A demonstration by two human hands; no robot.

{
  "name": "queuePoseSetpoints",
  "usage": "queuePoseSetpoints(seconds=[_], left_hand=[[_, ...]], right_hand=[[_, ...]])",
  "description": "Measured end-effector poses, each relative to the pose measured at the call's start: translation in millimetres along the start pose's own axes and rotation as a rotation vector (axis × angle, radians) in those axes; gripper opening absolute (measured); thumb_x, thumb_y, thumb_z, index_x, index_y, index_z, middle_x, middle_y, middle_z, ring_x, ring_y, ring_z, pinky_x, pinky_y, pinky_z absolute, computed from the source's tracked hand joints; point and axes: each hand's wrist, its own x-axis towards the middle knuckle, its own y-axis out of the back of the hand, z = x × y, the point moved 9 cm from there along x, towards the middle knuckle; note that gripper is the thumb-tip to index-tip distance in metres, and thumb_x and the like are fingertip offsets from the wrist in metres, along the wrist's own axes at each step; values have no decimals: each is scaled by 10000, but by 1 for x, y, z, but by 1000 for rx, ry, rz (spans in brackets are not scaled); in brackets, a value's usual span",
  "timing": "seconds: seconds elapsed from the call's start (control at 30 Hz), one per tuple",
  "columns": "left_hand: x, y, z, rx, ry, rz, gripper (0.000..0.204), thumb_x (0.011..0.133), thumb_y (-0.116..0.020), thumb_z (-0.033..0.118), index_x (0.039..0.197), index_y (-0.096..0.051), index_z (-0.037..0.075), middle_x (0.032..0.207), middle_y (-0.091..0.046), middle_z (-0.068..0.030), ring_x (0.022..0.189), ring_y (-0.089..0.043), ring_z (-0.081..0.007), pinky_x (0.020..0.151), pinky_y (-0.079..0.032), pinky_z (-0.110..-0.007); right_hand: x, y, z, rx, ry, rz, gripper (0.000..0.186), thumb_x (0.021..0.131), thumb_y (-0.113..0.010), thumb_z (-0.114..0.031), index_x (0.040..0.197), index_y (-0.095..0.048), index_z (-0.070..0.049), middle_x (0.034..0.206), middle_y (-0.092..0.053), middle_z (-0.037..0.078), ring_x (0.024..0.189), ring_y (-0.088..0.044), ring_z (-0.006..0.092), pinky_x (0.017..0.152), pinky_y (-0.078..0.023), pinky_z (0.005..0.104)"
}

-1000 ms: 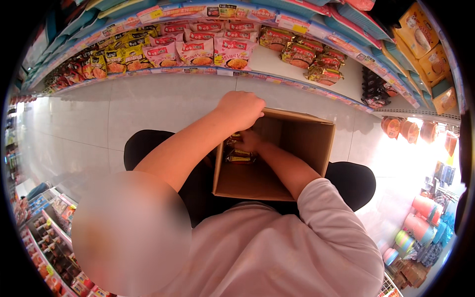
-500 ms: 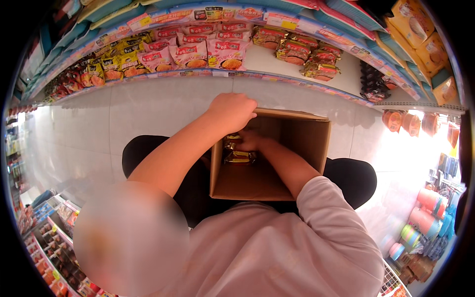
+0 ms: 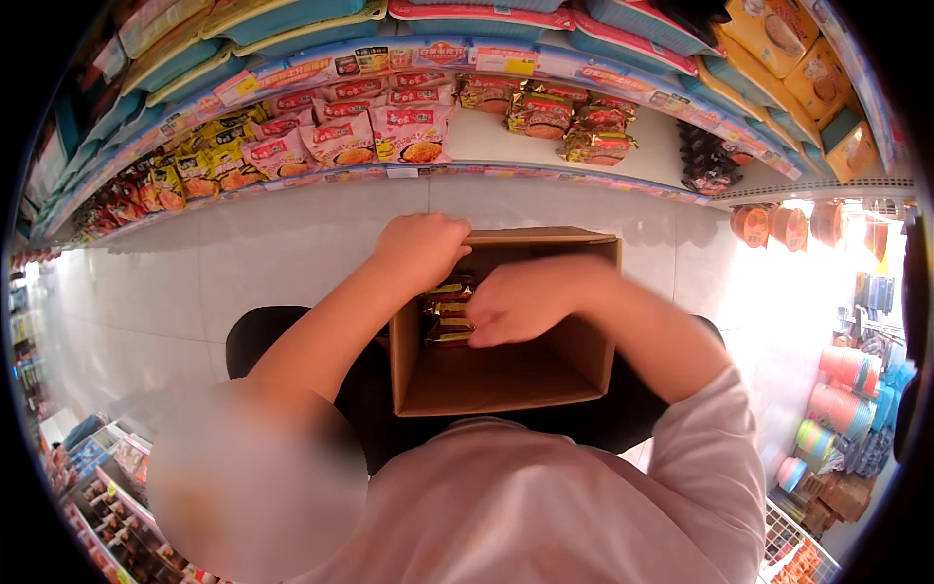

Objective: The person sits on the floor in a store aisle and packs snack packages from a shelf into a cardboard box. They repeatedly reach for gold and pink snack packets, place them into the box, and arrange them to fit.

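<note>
My left hand (image 3: 421, 250) is closed on the far left rim of an open cardboard box (image 3: 501, 387), which stands between my knees. Several gold-wrapped instant noodle packets (image 3: 448, 310) stand in a row against the box's left wall. Slightly blurred, my right hand (image 3: 525, 300) hovers over the opening with its fingers curled in, close beside those packets. Whatever may be in its fingers is hidden from view.
Ahead, the low shelf (image 3: 477, 146) carries pink noodle packets (image 3: 413, 131), yellow ones (image 3: 229, 161) and gold ones (image 3: 540, 115). Blue trays (image 3: 292, 19) fill the shelf above. Cup-shaped packs (image 3: 790, 226) hang at the right, above stacks of coloured tubs (image 3: 839, 409).
My right hand has risen from deep in the box to above its opening, its elbow swinging outward. My left hand stays on the rim. The view has shifted slightly.
</note>
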Motion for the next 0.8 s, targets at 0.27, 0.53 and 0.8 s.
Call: queuePoseSetpoints(seconds=[0.27, 0.53, 0.8], left_hand=[[6, 4, 7, 56, -55, 107, 213, 974, -723, 296, 1013, -681, 90, 927, -709, -101, 921, -725, -342, 773, -591, -484], [4, 8, 4, 82, 16, 97, 233, 929, -762, 301, 1005, -687, 94, 940, -678, -97, 899, -708, -324, 756, -589, -468], [4, 17, 7, 77, 47, 129, 238, 880, -800, 280, 975, -694, 89, 899, -665, -81, 867, -707, -291, 733, -586, -438]], right_hand=[[-199, 116, 261, -212, -713, 923, 264, 928, -698, -203, 1162, -727, -86, 1091, -741, 135, 1049, -731, 301, 891, -598, 450], [-201, 122, 350, -735, -1030, 943, 732, 799, -866, -275, 1458, -563, -175, 1496, -547, 127, 1426, -494, 382, 1102, -473, 589], [-179, 155, 386, -686, -747, 925, 902, 697, -928, -344, 1489, -539, -158, 1487, -596, 157, 1407, -547, 391, 1154, -466, 538]])
